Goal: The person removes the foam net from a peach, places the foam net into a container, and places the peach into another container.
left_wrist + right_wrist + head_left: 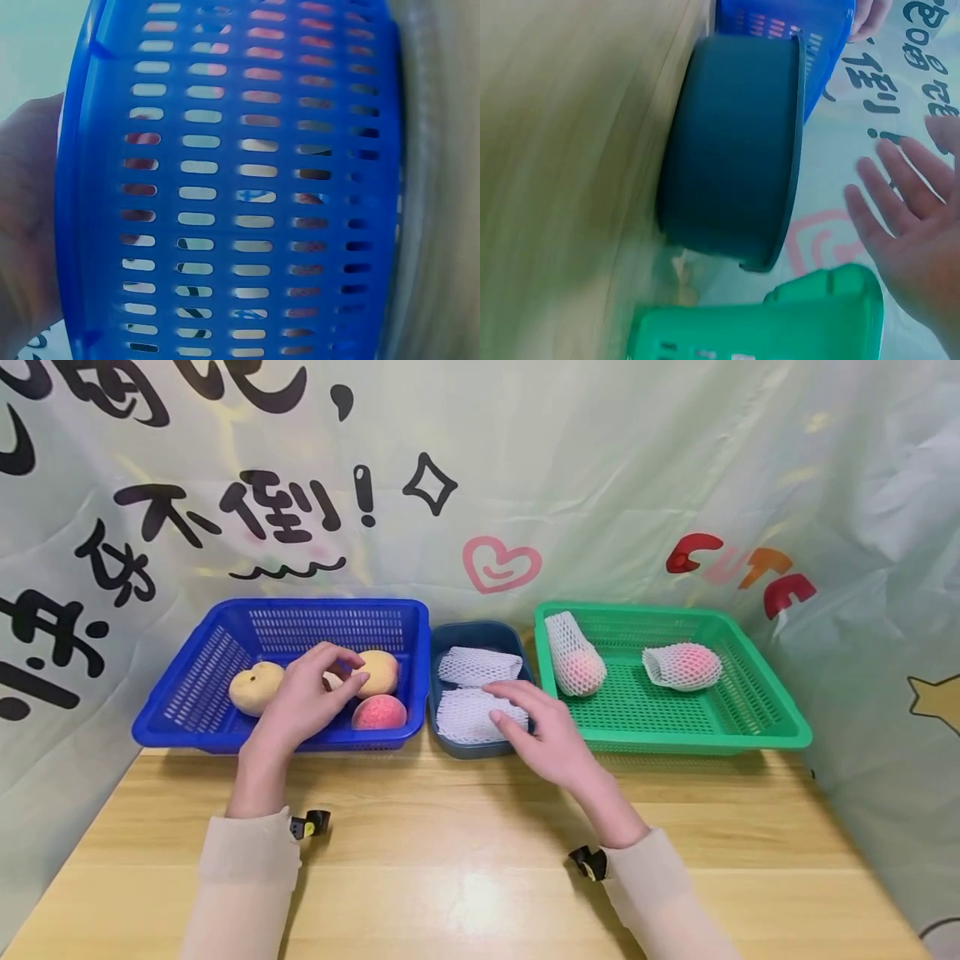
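Note:
My left hand [303, 697] hovers over the blue basket [180, 727], fingers loosely bent. Its fingertips are beside a yellow peach [378, 674]; whether they touch it I cannot tell. A pink-red peach [380, 713] lies nearer the front, and another yellow peach [256, 688] sits left of the hand. In the left wrist view the basket wall [225, 180] hides most of that hand. My right hand [551, 735] is above the dark blue bin [480, 750], holding nothing, its fingers [889, 210] apart. White foam net sleeves [480, 667] lie in that bin.
To the right stands a green basket [675, 739] with two peaches in foam nets, one upper left [577, 664] and one right of middle [684, 666]. The wooden table [450, 860] runs in front. A printed cloth [600, 485] hangs behind the containers.

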Tool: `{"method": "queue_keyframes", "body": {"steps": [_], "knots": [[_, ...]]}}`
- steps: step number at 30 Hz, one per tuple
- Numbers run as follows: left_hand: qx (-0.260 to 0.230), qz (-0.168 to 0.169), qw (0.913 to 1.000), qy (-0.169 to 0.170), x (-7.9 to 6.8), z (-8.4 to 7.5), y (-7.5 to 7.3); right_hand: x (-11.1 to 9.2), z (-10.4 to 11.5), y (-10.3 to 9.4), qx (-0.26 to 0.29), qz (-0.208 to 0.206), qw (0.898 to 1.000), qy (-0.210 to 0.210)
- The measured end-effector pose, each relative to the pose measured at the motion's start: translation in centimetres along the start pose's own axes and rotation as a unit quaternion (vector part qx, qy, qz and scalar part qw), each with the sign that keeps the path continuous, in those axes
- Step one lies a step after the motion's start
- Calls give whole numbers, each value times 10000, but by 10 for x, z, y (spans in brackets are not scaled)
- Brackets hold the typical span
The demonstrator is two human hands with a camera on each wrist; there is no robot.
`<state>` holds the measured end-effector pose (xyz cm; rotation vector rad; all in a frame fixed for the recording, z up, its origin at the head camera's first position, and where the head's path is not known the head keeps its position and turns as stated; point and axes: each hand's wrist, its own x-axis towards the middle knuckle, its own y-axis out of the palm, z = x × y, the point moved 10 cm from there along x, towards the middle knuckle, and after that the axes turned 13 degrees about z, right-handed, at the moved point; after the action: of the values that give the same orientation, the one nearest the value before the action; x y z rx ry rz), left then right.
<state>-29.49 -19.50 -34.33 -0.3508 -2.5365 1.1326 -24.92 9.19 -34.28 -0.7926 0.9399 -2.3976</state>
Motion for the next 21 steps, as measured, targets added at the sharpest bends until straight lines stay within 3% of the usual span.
{"method": "queue_keyframes", "body": {"steps": [2, 5, 10, 15, 21], "knots": [[114, -380, 9988, 279, -5, -9, -4, -4, -1, -12, 113, -403, 9990, -133], [276, -691, 9952, 635, -13, -19, -4, -11, -8, -31, 346, -900, 9951, -195], [698, -676, 9900, 1025, -26, -31, 7, -19, -29, -59, 635, -1276, 9895, 247], [1353, -221, 9843, 1112, -39, -36, 24, -25, -61, -78, 374, -1039, 9870, 1168], [2070, 298, 9734, 933, -51, -37, 44, -27, -90, -93, -230, -118, 9819, 1877]]}}
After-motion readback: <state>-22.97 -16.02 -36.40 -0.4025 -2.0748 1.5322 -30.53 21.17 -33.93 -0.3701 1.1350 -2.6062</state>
